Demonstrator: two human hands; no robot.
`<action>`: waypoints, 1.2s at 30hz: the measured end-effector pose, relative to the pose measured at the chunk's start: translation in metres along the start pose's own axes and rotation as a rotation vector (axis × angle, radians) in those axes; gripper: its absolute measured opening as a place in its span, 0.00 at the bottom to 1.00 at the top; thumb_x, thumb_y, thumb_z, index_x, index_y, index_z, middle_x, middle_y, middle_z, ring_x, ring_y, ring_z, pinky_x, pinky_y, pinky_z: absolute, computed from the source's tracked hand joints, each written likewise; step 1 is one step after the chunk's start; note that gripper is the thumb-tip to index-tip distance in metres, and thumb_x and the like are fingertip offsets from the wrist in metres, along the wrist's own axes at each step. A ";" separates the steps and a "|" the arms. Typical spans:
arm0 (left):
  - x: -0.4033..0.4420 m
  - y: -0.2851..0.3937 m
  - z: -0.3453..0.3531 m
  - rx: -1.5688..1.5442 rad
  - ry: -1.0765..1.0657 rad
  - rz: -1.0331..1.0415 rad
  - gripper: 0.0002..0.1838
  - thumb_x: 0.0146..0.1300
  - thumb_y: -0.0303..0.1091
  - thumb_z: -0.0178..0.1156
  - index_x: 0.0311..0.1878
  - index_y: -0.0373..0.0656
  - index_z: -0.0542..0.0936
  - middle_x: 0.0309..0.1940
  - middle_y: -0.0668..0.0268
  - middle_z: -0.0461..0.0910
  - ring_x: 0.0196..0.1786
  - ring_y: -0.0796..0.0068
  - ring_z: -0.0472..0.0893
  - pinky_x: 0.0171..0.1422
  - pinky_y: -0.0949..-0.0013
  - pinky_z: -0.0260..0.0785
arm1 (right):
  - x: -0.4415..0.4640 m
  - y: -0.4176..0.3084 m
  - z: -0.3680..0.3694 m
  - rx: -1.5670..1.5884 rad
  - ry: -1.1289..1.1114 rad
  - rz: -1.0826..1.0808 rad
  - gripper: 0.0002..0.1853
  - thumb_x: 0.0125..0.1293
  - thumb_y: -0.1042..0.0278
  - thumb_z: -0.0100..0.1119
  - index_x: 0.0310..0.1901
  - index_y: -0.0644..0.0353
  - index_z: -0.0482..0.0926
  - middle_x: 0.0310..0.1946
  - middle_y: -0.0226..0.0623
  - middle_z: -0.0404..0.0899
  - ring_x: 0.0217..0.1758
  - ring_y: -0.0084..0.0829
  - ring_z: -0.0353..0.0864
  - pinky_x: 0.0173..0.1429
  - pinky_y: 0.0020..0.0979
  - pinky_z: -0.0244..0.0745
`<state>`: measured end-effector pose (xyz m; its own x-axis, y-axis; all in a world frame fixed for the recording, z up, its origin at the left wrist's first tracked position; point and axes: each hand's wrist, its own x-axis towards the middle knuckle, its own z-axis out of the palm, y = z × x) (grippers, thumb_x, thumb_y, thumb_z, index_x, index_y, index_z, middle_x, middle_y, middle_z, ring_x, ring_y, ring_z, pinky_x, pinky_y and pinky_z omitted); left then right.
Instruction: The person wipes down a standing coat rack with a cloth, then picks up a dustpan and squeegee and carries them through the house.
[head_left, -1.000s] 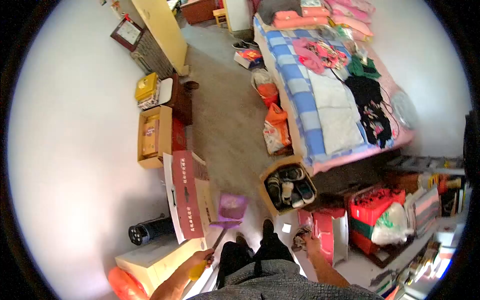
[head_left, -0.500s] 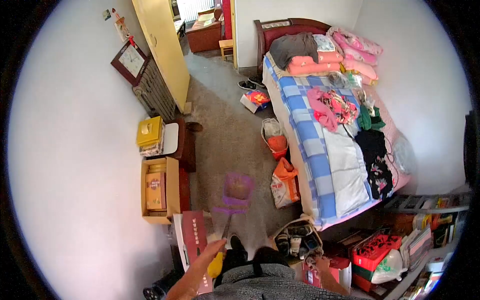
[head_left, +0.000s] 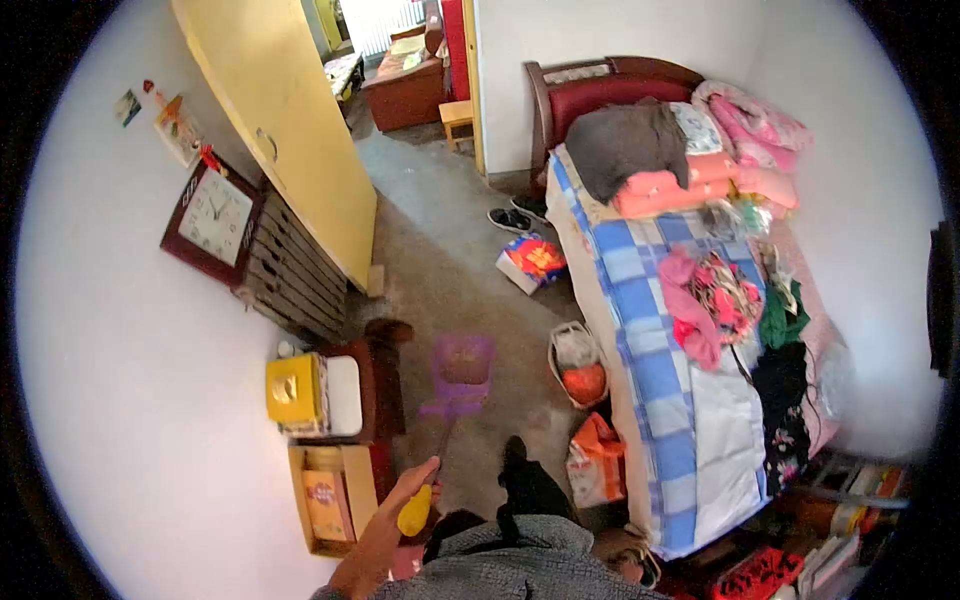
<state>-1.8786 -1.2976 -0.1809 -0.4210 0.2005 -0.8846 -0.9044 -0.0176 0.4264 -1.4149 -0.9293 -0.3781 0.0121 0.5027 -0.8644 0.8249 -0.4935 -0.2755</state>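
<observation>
My left hand [head_left: 418, 490] is closed around the dark handle [head_left: 444, 440] of a purple dustpan-like tool. Its square purple pan [head_left: 463, 372] is held out ahead, low over the grey floor; whether it touches the floor is unclear. A bulbous yellow piece [head_left: 414, 512] sits just under the palm, apparently at the handle's near end. My right hand is out of view. Near the lower edge, a box of shoes [head_left: 625, 550] is partly cut off beside my body.
Along the right stands a bed [head_left: 640, 330] with clothes and folded bedding. Bags [head_left: 597, 470] and black shoes [head_left: 510, 219] lie beside it. On the left are an open cardboard box [head_left: 365, 485], a yellow box [head_left: 292, 390], a radiator [head_left: 292, 262] and an open door [head_left: 290, 120].
I have stepped forward toward the door, so the bed and boxes sit lower in view. The purple tool moves along with my left hand. My right hand has left the view.
</observation>
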 end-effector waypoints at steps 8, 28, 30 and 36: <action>0.092 0.202 0.003 -0.268 -0.151 0.025 0.27 0.68 0.53 0.73 0.54 0.41 0.76 0.33 0.62 0.79 0.26 0.74 0.78 0.28 0.67 0.72 | 0.036 -0.438 0.114 0.086 -0.090 -0.563 0.14 0.69 0.62 0.65 0.45 0.66 0.82 0.31 0.39 0.83 0.30 0.38 0.83 0.31 0.42 0.79; 0.433 0.789 0.040 -0.124 -0.090 0.116 0.29 0.69 0.63 0.68 0.36 0.41 0.78 0.24 0.64 0.79 0.22 0.73 0.78 0.25 0.69 0.71 | 0.046 -0.861 0.436 -0.062 -0.091 -0.164 0.20 0.69 0.50 0.68 0.45 0.62 0.85 0.35 0.38 0.86 0.36 0.36 0.86 0.36 0.42 0.80; 0.464 0.845 0.046 -0.163 -0.081 0.110 0.29 0.70 0.63 0.67 0.37 0.42 0.78 0.23 0.64 0.79 0.22 0.73 0.78 0.25 0.69 0.71 | 0.057 -0.927 0.464 -0.089 -0.092 -0.176 0.20 0.69 0.49 0.69 0.45 0.62 0.86 0.35 0.38 0.86 0.36 0.35 0.86 0.37 0.41 0.80; 0.509 1.011 0.076 -0.236 -0.017 0.130 0.29 0.73 0.63 0.63 0.35 0.43 0.77 0.23 0.66 0.76 0.20 0.76 0.76 0.24 0.72 0.70 | 0.118 -1.148 0.525 -0.200 -0.019 -0.312 0.21 0.69 0.48 0.69 0.43 0.61 0.87 0.35 0.36 0.87 0.36 0.35 0.88 0.38 0.39 0.82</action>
<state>-3.0023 -1.1386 -0.1858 -0.5353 0.1983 -0.8211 -0.8349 -0.2718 0.4786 -2.6571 -0.6763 -0.3843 -0.2667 0.5926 -0.7600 0.8815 -0.1688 -0.4410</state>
